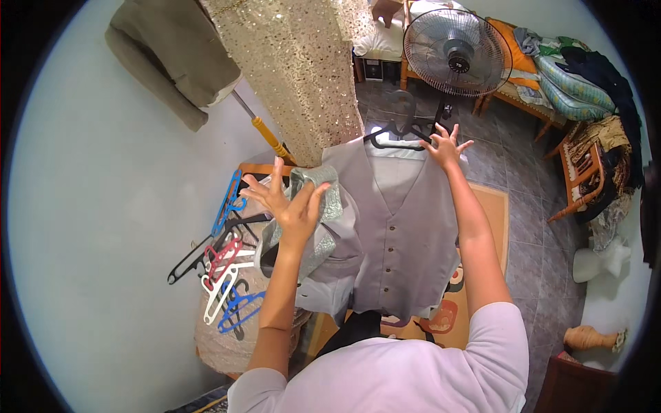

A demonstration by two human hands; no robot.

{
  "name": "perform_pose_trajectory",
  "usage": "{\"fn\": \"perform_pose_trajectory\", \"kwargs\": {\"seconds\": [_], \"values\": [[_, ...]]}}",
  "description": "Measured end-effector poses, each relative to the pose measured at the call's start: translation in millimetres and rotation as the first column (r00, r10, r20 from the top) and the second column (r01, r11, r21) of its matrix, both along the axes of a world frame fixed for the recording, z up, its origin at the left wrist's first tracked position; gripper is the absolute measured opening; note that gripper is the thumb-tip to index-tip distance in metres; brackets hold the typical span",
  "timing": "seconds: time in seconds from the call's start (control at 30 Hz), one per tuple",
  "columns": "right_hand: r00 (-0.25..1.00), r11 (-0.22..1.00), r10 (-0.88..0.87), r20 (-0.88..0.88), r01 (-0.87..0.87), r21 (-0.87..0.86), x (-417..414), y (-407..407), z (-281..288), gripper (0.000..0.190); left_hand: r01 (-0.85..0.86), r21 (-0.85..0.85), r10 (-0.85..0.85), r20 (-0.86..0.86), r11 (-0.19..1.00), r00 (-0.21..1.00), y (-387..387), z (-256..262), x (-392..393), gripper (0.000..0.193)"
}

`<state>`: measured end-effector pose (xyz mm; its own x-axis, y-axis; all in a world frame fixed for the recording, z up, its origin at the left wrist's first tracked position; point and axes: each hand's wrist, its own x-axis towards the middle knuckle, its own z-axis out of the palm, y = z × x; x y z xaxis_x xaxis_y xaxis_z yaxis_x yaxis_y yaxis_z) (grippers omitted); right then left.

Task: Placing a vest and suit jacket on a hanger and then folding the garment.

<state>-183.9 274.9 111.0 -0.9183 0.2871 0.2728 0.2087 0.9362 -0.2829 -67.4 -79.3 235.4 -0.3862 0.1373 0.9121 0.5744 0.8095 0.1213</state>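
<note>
A grey buttoned vest (413,232) with a V-neck is spread before me on a black hanger (400,147), whose hook looks blurred. At the vest's right shoulder, my right hand (446,147) pinches the edge between thumb and index finger, the other fingers spread. My left hand (292,206) is at the left side, its thumb and index finger on a silvery-green patterned cloth (330,199), the other fingers lifted. This cloth falls in folds together with light grey fabric (323,294) beside the vest. My fingertips partly hide the contact points.
Several plastic hangers, including a white one (219,294) and a blue one (227,204), lie on a covered table (222,351) at left. A sequined cloth (299,77) and a dressed mannequin form (175,57) stand beyond. A fan (457,54) and a cloth-laden wooden chair (583,175) are right.
</note>
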Motion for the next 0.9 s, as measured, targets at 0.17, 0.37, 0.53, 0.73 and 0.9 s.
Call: {"fn": "perform_pose_trajectory", "kwargs": {"seconds": [0.17,0.37,0.53,0.73,0.9], "values": [[0.982,0.998,-0.058,0.182,0.053,0.028,-22.1,1.1,-30.2,0.049,0.159,-0.024,-0.159,0.029,0.987,0.987,22.6,-8.7,-37.3,0.017],[0.973,0.988,-0.137,0.187,0.149,-0.049,-34.6,-2.3,-52.7,0.049,0.258,0.02,-0.259,0.123,0.966,0.958,46.1,-28.7,-61.1,0.015],[0.985,0.953,-0.158,0.068,0.17,-0.25,-48.6,0.1,-53.9,0.035,0.232,0.094,-0.245,0.17,0.968,0.954,46.5,-33.6,-68.3,0.015],[0.972,0.957,-0.224,-0.066,0.207,-0.204,-73.0,-0.6,-40.7,0.035,0.219,0.01,-0.219,0.089,0.976,0.972,44.6,-16.3,-62.0,0.018],[0.924,0.951,-0.242,0.296,0.287,-0.116,-81.3,-8.1,-45.0,0.041,0.215,-0.092,-0.209,0.065,0.972,0.976,46.8,-11.8,-46.5,0.019]]}}
